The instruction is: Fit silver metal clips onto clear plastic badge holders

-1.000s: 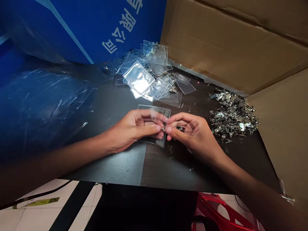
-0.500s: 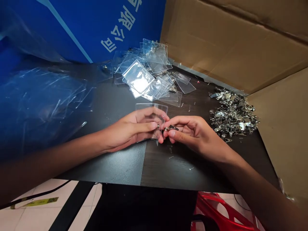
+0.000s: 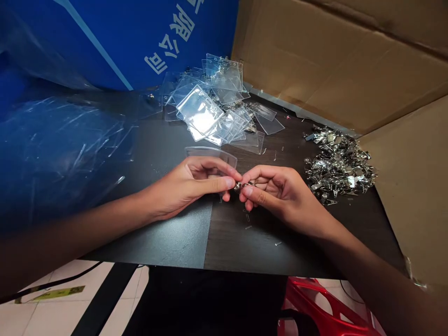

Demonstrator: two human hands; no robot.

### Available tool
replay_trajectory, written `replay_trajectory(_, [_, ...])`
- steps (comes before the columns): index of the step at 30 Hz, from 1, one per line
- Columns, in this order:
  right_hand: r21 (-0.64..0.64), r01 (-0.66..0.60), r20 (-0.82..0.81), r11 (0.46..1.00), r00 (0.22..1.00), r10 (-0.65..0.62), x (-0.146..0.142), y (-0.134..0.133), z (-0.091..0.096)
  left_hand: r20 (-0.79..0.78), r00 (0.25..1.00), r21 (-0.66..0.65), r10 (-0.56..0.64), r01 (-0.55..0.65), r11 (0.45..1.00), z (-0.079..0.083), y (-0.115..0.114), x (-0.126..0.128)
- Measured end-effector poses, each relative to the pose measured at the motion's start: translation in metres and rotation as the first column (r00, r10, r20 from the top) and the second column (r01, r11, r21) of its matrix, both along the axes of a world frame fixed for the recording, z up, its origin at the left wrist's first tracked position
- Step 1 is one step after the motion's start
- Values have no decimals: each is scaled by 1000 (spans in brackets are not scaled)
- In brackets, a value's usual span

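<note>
Over the front middle of the table, my two hands meet fingertip to fingertip. A clear plastic badge holder [image 3: 212, 152] sits in my left hand [image 3: 203, 182], its far edge showing behind the fingers. Thumb and forefinger of that hand pinch at its right end. My right hand [image 3: 273, 186] is closed on a small metal badge clip [image 3: 248, 184], mostly covered by the fingertips. Between the two thumbs a shiny metal snap [image 3: 237, 186] shows; how it joins the holder is hidden by my fingers.
Behind my hands lies a pile of clear badge holders [image 3: 201, 112]. To the right is a heap of metal clips [image 3: 339, 163]. Clear plastic film [image 3: 70, 140] covers the left side. Cardboard [image 3: 332, 60] and a blue panel [image 3: 105, 32] stand behind; small plastic bits [image 3: 278, 243] lie nearer.
The badge holder has turned and shifted left in my left hand. My left fingertips have moved right, onto the metal snap by the clip, and my right fingers cover more of the clip.
</note>
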State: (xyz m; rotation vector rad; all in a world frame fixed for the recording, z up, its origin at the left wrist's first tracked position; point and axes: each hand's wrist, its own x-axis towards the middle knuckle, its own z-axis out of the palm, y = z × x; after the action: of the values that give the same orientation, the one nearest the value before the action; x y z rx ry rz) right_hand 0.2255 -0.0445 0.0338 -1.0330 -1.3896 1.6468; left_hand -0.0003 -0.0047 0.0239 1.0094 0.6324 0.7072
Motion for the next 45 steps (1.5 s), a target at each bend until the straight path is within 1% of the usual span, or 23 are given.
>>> replay_trajectory(3, [-19, -15, -34, 1000, 999, 14, 0, 0, 0, -19, 999, 32, 26, -25, 999, -1, 0, 0])
replay_trajectory(7, [-16, -3, -16, 1000, 1000, 3, 0, 0, 1, -43, 997, 87, 61, -57, 995, -4, 0, 2])
replay_trajectory(11, [-10, -5, -34, 1000, 999, 5, -1, 0, -1, -71, 994, 111, 80, -72, 991, -7, 0, 2])
replay_trajectory(13, [-18, -15, -33, 1000, 999, 14, -1, 1, -1, -84, 992, 140, 92, -79, 987, -6, -1, 2])
replay_trajectory(16, [0, -14, -8, 1000, 1000, 14, -2, 0, -3, -124, 984, 223, 130, -100, 970, -1, -3, 3])
replay_trajectory(18, [54, 11, 48, 998, 999, -14, -3, -2, -4, -159, 969, 307, 188, -133, 942, 3, -7, 4])
replay_trajectory(20, [150, 54, 137, 987, 988, -75, -5, -6, -6, -182, 949, 406, 256, -165, 899, 6, -11, 6])
replay_trajectory(22, [272, 90, 221, 958, 963, -153, -7, -10, -8, -185, 937, 477, 295, -177, 861, 8, -14, 7])
replay_trajectory(23, [327, 97, 250, 940, 950, -185, -7, -11, -9, -187, 936, 491, 298, -174, 854, 9, -16, 7])
replay_trajectory(26, [442, 79, 299, 893, 926, -230, -6, -12, -9, -194, 946, 477, 260, -140, 868, 8, -15, 6])
replay_trajectory(28, [471, 54, 316, 880, 922, -225, -5, -12, -6, -184, 961, 443, 209, -108, 890, 6, -13, 5])
replay_trajectory(30, [473, 35, 331, 880, 919, -214, -4, -11, -3, -164, 973, 407, 162, -83, 910, 5, -10, 5])
replay_trajectory(33, [451, 21, 350, 892, 915, -199, -2, -9, 0, -161, 979, 383, 127, -57, 922, 4, -7, 4])
replay_trajectory(35, [416, 43, 348, 908, 916, -202, -1, -7, -2, -177, 975, 407, 137, -55, 912, 4, -5, 3])
replay_trajectory(36, [387, 74, 321, 919, 923, -210, 0, -4, -4, -179, 972, 426, 154, -64, 902, 3, -4, 2])
replay_trajectory(38, [292, 179, 202, 939, 948, -244, -1, 1, -9, -167, 968, 436, 188, -98, 895, 2, -3, 1])
replay_trajectory(40, [146, 298, 38, 943, 951, -306, -2, 6, -14, -119, 972, 361, 203, -148, 921, 0, -1, 1])
replay_trajectory(41, [62, 329, -22, 942, 944, -329, -3, 7, -15, -83, 974, 305, 209, -175, 936, -1, -1, 1])
replay_trajectory(42, [-20, 330, -51, 944, 943, -330, -4, 8, -16, -50, 974, 251, 220, -201, 947, -3, -1, 2])
replay_trajectory(43, [-91, 300, -57, 950, 950, -306, -6, 7, -15, -21, 972, 207, 234, -225, 952, -4, -1, 3])
replay_trajectory(45, [-194, 181, -29, 964, 981, -190, -9, 3, -14, 17, 964, 161, 264, -264, 951, -6, -2, 4])
